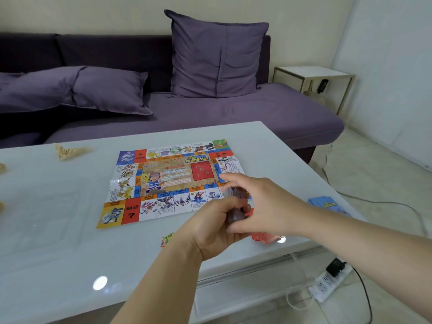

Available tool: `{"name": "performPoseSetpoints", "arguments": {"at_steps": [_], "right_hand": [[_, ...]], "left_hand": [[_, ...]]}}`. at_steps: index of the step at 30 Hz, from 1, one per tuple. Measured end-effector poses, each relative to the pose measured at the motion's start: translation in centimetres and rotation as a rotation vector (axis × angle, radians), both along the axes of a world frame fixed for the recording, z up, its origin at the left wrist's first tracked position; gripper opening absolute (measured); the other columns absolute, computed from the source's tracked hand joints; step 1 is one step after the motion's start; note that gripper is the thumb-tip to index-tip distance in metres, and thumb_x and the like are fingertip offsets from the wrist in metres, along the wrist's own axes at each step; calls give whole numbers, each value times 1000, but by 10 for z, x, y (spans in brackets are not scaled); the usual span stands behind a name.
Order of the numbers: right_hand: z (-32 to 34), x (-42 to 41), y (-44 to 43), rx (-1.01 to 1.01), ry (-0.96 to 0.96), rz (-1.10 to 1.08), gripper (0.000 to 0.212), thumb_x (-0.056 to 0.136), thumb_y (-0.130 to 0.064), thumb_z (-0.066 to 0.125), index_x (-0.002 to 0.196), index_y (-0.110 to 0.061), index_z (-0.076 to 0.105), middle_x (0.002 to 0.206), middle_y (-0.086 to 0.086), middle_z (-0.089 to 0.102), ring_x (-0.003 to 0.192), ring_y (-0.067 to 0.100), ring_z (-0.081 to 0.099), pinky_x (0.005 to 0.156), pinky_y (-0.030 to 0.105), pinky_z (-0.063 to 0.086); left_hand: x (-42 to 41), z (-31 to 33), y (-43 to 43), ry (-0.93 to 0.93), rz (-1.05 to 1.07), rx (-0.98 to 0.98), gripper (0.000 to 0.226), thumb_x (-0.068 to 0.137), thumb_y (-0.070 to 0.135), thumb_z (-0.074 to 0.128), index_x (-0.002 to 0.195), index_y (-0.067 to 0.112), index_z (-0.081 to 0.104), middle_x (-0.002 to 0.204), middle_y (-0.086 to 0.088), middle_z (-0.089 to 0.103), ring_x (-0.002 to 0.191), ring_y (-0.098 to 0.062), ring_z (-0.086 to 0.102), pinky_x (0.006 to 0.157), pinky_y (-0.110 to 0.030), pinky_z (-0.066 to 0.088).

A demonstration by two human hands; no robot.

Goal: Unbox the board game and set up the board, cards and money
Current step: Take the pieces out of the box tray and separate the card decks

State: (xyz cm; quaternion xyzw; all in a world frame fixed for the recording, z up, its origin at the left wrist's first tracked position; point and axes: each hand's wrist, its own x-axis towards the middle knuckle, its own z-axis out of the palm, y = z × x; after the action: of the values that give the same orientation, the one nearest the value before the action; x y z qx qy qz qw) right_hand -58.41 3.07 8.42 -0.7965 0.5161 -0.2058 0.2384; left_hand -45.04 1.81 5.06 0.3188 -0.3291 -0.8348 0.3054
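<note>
I log the board as done: unfolded flat on the table. Left hand curls round a blurred card stack over the board's near right corner. Right hand reaches over it, grip unclear. Red cards lie beneath. Sorting seems unfinished. Blue box: contents hidden.

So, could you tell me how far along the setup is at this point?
Done: the board lies unfolded on the table, with red cards near the front edge. In hand: the left hand grips a blurred stack, with the right hand over it. Left: laying out that stack; the blue pack at the right edge may need sorting too.
</note>
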Motion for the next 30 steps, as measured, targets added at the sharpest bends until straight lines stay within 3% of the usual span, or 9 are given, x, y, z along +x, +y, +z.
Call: {"name": "performPoseSetpoints", "arguments": {"at_steps": [5, 9, 12, 15, 19, 25, 27, 30], "right_hand": [[1, 4, -4, -3, -10, 25, 94, 61, -30, 85, 141, -39, 35, 118, -26, 55, 106, -7, 53, 88, 9, 42], [-2, 8, -3, 36, 43, 55, 93, 62, -27, 83, 141, -40, 35, 94, -36, 53, 86, -12, 54, 75, 6, 40], [-3, 10, -3, 7, 57, 98, 84, 65, -25, 81, 137, -42, 40, 102, -21, 56, 91, -2, 55, 77, 11, 44], [-5, 9, -6, -11, 54, 131, 67, 63, -25, 82, 124, -37, 56, 113, -16, 55, 104, -3, 51, 86, 12, 42], [-5, 8, -7, 0, 12, 95, 57, 66, -20, 79, 119, -33, 61, 111, -12, 57, 102, 1, 54, 89, 20, 45], [1, 5, 0, -120, 110, 148, 59, 68, -24, 79, 124, -27, 60, 108, -19, 56, 95, -12, 50, 82, 6, 39], [-1, -1, -1, -139, 126, 134, 61, 68, -23, 78, 126, -29, 60, 106, -22, 54, 96, -15, 49, 82, 4, 36], [-8, -7, -5, -175, 177, 120, 62, 68, -22, 75, 128, -27, 57, 115, -14, 58, 105, 0, 51, 89, 16, 41]], "left_hand": [[5, 4, 2, 138, 6, 117, 22, 69, 9, 57, 91, 12, 58, 81, -3, 54, 78, -16, 53, 80, -34, 48], [3, 5, 6, 50, 4, 93, 21, 84, 1, 42, 81, 13, 59, 82, -6, 57, 77, -18, 56, 78, -35, 47], [3, 7, 8, -3, 4, 68, 25, 86, 2, 38, 74, 14, 56, 74, -4, 53, 69, -16, 55, 70, -33, 50], [5, 8, 8, -20, 11, 73, 25, 88, 3, 38, 71, 12, 54, 65, -2, 54, 62, -12, 52, 71, -31, 48], [5, 10, 10, 23, 47, 41, 30, 89, -3, 39, 72, 9, 61, 65, -6, 61, 61, -13, 59, 68, -31, 52], [4, 18, 17, 96, -6, 26, 31, 89, -4, 36, 73, 4, 62, 68, -12, 57, 58, -18, 62, 52, -28, 55], [1, 18, 17, 101, 2, 21, 28, 90, -2, 36, 82, 5, 61, 75, -10, 65, 65, -17, 66, 55, -28, 56], [-5, 9, 12, 50, 86, -21, 24, 91, -1, 38, 92, 7, 60, 80, -9, 69, 73, -16, 68, 67, -30, 53]]}}
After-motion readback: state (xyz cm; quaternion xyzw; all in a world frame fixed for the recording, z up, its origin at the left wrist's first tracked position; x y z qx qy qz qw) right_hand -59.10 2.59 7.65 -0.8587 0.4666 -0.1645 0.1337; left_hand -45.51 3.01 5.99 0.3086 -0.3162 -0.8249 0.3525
